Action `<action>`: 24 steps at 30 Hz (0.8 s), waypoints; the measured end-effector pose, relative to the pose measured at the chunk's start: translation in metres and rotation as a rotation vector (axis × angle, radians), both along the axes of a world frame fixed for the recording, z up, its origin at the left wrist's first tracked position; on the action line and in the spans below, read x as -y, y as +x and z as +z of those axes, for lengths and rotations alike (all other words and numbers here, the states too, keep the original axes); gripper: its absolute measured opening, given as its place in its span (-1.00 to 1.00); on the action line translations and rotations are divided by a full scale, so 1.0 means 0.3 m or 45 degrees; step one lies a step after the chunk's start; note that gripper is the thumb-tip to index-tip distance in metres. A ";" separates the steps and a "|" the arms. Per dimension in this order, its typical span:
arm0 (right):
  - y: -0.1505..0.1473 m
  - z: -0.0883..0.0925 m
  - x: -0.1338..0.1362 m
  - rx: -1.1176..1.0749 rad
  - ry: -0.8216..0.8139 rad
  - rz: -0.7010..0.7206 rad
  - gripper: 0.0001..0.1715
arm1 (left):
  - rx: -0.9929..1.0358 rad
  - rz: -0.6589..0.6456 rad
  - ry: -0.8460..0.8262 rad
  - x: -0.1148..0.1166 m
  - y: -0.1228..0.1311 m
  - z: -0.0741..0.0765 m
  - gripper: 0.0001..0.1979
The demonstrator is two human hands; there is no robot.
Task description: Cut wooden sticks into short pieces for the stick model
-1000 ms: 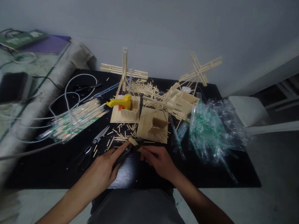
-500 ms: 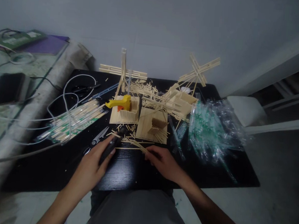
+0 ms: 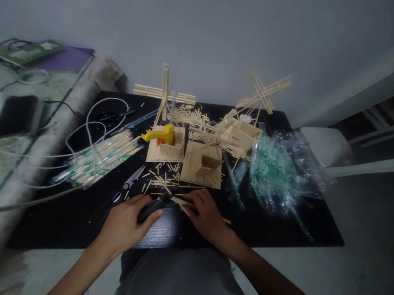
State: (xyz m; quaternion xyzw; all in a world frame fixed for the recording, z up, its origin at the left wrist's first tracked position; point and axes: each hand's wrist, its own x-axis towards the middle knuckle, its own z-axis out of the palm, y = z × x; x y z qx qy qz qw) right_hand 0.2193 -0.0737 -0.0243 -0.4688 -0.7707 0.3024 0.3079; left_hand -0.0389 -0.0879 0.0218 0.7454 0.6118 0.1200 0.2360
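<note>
Black pliers [image 3: 156,206] are gripped in my left hand [image 3: 122,223], their tip pointing up and right toward some thin wooden sticks [image 3: 180,201]. Those sticks are pinched between the fingers of my right hand [image 3: 209,217], and their left ends lie close to the pliers' jaws. Whether the jaws touch them I cannot tell. Short cut stick pieces [image 3: 163,174] are scattered just beyond both hands. Farther back, a small stick-walled box stands on a wooden base [image 3: 198,174], and a yellow glue gun [image 3: 164,134] rests on a similar piece to its left.
Scissors [image 3: 134,178] lie left of the cut pieces. Bagged sticks [image 3: 106,157] and a looping white cable [image 3: 90,136] occupy the left. Crossed stick blades [image 3: 164,92] rise at the back, with others [image 3: 262,94] farther right. Crumpled plastic wrappers [image 3: 279,170] cover the right side of the black table [image 3: 298,238].
The pliers in my left hand have tilted to the right and come lower. My right hand has shifted slightly, and the sticks' ends are now nearer the jaws.
</note>
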 end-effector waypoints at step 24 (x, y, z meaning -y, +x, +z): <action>0.057 0.144 -0.107 -0.664 -0.943 0.252 -0.66 | -0.005 -0.003 -0.249 0.031 0.038 -0.045 -0.42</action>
